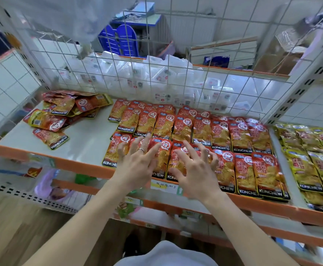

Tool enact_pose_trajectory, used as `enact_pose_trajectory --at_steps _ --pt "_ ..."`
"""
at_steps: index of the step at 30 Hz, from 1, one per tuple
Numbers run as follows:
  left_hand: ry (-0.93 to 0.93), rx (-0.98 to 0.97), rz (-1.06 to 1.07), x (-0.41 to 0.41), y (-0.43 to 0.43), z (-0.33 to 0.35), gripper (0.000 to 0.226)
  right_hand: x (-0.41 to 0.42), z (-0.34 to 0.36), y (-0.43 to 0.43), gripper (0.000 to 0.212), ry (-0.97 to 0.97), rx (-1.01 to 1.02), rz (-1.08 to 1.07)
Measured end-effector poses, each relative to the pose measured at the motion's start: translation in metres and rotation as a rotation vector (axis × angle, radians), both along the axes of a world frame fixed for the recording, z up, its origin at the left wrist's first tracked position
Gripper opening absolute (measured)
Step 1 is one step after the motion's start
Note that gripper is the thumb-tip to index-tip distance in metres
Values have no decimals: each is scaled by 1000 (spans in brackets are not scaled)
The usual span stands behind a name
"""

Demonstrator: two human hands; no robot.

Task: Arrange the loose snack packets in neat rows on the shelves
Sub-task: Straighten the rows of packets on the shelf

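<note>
Shelf (87,137) packets (243,169) beneath ten splayed fingers (140,146).

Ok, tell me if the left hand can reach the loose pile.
Probably yes: only bare shelf lies between the left hand, spread on the front row, and the loose pile.

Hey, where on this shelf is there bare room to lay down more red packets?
The widest bare shelf lies between the loose pile at left and the red rows, back from the orange front edge. A narrow strip separates red rows from yellow packets. Crowded: the middle, under the left hand and right hand.
</note>
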State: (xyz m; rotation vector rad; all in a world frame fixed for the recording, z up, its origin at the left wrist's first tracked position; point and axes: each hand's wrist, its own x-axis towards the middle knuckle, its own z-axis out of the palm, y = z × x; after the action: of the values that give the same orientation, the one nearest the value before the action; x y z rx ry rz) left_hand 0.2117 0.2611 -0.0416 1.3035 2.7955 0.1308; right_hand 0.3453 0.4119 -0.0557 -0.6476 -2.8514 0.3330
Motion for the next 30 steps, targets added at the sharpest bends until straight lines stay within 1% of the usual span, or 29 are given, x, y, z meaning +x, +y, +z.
enact_pose_trajectory --at_steps 2,7,12,16,22,27,30 --pt "12 89 74 5 0 9 54 -2 8 4 59 27 -22 18" --pt "84 207 244 19 -7 27 58 -14 32 10 64 91 -35 145" --pt "131 222 403 25 -36 36 57 -31 50 1 66 91 -44 273" --pt "125 227 480 23 -65 44 59 -43 59 -18 66 71 -82 374" --pt "127 251 510 6 -111 46 62 -65 72 -65 63 42 -81 408" --pt "129 284 458 -23 -162 44 59 -92 75 -119 59 87 -66 355" --pt "142 320 442 -40 -197 44 60 -107 74 -156 57 77 -73 337"
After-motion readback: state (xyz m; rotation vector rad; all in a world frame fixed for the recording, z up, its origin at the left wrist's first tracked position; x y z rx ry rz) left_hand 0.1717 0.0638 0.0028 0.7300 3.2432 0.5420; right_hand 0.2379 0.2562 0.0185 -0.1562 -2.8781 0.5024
